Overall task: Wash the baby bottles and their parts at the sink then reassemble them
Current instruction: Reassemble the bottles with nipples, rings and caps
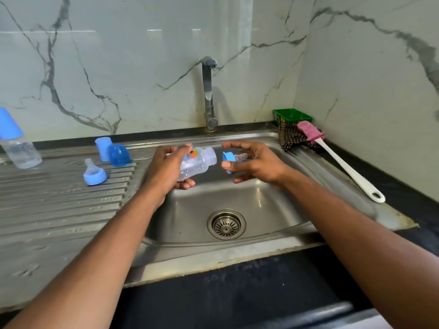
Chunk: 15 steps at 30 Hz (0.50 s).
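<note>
Left grip [169, 169] wraps bottle [197, 162], hiding its base; right grip [251, 162] pinches half-hidden collar [228, 158]

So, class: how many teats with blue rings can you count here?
2. One teat and ring stands on the draining board; the other teat and ring is held in the right hand over the sink.

Brushed stainless-steel sink [249, 203] with ribbed metal drainboard [61, 200]; glossy veined marble wall [133, 55]; clear plastic bottle [197, 162]; matt blue plastic caps [111, 150]; chequered cloth [293, 138]; white plastic brush handle [349, 172]; polished metal tap [207, 91].
</note>
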Each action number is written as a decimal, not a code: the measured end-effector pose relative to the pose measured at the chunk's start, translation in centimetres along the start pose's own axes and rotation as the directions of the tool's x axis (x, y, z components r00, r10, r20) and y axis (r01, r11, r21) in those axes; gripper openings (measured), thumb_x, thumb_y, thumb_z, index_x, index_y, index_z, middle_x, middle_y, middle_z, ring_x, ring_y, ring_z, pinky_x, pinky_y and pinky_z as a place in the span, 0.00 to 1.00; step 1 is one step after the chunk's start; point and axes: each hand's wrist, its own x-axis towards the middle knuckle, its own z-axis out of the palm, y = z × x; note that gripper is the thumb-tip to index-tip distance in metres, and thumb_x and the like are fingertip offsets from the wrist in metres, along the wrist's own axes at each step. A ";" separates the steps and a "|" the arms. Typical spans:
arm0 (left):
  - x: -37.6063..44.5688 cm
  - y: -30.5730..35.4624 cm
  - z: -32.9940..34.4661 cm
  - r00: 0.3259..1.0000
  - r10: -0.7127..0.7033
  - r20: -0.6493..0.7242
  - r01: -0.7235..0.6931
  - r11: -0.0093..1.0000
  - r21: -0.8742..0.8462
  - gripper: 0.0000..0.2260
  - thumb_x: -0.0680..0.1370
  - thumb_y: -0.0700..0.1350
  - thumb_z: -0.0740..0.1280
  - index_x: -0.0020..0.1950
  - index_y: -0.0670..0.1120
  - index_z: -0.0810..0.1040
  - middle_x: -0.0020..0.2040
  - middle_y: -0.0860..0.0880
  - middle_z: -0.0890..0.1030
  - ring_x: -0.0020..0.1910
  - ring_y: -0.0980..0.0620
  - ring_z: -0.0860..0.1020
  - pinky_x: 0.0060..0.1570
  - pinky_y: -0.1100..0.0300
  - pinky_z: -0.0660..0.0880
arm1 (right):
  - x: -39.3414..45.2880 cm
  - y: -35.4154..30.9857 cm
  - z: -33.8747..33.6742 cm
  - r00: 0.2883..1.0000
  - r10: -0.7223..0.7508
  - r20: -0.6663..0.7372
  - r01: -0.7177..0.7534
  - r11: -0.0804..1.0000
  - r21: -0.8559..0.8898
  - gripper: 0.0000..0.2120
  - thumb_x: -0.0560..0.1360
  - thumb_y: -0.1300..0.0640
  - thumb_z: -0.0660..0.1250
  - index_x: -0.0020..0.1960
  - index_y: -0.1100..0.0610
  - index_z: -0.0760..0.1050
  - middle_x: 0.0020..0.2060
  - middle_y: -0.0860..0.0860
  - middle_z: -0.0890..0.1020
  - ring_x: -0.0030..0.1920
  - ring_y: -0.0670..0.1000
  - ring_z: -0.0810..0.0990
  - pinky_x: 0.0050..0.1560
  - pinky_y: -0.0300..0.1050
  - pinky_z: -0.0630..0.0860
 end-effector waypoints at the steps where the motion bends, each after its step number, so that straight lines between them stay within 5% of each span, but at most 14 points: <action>1: -0.4 0.1 0.3 1.000 0.005 0.002 -0.005 1.000 -0.006 0.20 0.76 0.54 0.70 0.60 0.43 0.70 0.44 0.41 0.82 0.25 0.42 0.78 0.24 0.60 0.74 | -0.1 0.1 0.1 1.000 -0.012 -0.009 0.013 0.999 0.044 0.32 0.61 0.56 0.80 0.64 0.53 0.78 0.47 0.56 0.82 0.45 0.53 0.84 0.44 0.50 0.83; 8: -2.6 0.9 1.7 0.987 0.143 0.074 -0.145 0.989 0.030 0.13 0.79 0.51 0.67 0.57 0.42 0.74 0.41 0.42 0.82 0.26 0.47 0.76 0.24 0.63 0.70 | -0.5 0.1 0.4 0.995 -0.090 -0.037 0.094 0.986 0.141 0.22 0.58 0.63 0.79 0.51 0.59 0.81 0.48 0.55 0.85 0.46 0.53 0.84 0.45 0.51 0.84; 12: -2.9 0.7 1.4 0.947 0.138 0.288 -0.200 0.960 0.196 0.12 0.79 0.52 0.67 0.57 0.47 0.79 0.48 0.45 0.83 0.32 0.49 0.80 0.27 0.63 0.72 | -0.8 0.3 -0.2 0.997 -0.071 -0.022 0.072 0.992 0.103 0.22 0.60 0.63 0.79 0.54 0.60 0.81 0.47 0.54 0.85 0.45 0.52 0.84 0.45 0.49 0.84; 15: -3.0 0.8 1.0 0.916 0.143 0.375 -0.219 0.961 0.169 0.10 0.78 0.49 0.68 0.59 0.49 0.80 0.49 0.49 0.83 0.37 0.52 0.80 0.32 0.61 0.74 | -1.0 0.1 -0.2 1.000 -0.018 0.016 0.016 0.993 0.119 0.22 0.62 0.60 0.78 0.56 0.61 0.82 0.46 0.55 0.86 0.44 0.53 0.85 0.44 0.46 0.84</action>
